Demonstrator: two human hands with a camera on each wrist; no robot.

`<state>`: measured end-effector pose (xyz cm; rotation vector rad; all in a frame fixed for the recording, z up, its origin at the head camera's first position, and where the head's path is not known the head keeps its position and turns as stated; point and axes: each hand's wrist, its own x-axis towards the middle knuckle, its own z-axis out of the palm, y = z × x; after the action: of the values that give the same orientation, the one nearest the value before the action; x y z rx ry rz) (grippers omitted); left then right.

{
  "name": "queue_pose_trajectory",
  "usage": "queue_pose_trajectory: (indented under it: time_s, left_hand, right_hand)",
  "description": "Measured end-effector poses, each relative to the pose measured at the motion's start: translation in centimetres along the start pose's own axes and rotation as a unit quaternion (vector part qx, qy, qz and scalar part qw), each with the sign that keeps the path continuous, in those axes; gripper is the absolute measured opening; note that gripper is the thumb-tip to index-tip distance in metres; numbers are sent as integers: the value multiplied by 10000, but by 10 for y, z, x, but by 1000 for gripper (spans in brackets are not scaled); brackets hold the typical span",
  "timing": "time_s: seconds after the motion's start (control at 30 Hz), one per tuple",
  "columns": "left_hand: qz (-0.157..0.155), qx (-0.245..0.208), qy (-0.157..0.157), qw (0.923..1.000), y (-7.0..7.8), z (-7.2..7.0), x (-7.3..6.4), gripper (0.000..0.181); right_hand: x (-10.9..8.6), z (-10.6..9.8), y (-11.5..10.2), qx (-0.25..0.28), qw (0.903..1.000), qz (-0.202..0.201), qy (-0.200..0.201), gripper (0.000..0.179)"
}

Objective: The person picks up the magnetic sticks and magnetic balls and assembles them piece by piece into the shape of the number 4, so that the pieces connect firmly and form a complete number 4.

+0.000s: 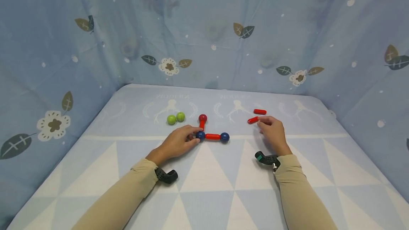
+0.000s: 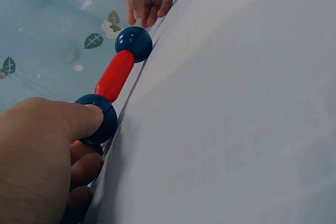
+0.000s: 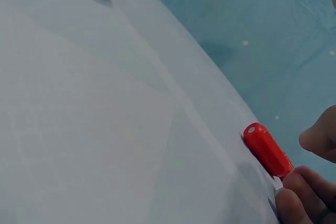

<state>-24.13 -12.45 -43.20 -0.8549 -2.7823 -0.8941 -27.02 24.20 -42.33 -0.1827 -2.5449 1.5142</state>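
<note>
My left hand (image 1: pixel 179 140) pinches the glossy navy-blue ball (image 1: pixel 200 136) at the corner of an L-shaped build of red rods and round balls (image 1: pixel 212 136), while my right hand (image 1: pixel 272 130), thumb and fingers apart, has a smooth, loose red rod (image 1: pixel 253 120) at its fingertips. A second loose red rod (image 1: pixel 260 111) lies just beyond them. The nearer rod could roll away, I judge, if my fingers nudge its rounded side without the thumb opposing; an uneven left-hand squeeze could twist the build's joints apart.
</note>
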Motion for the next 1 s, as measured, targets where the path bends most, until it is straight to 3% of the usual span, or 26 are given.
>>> queue_pose_trajectory:
  time_s: [0.2,0.53,0.77,1.0]
  left_hand:
    - [-68,-151,147,9998,0,2,-4,43]
    - [-4,-284,122,9995,4,8,-7,44]
    - [17,-212,30,9998,4,2,-5,43]
    - [-14,-148,14,9999,1,0,-3,44]
  right_hand:
    - [12,7,-5,-286,9994,83,-154,38]
    - [23,8,-7,-1471,9890,5,-148,53]
    - [21,15,-10,-1367,9904,188,-109,52]
    - [19,22,-13,-931,9954,-195,-62,46]
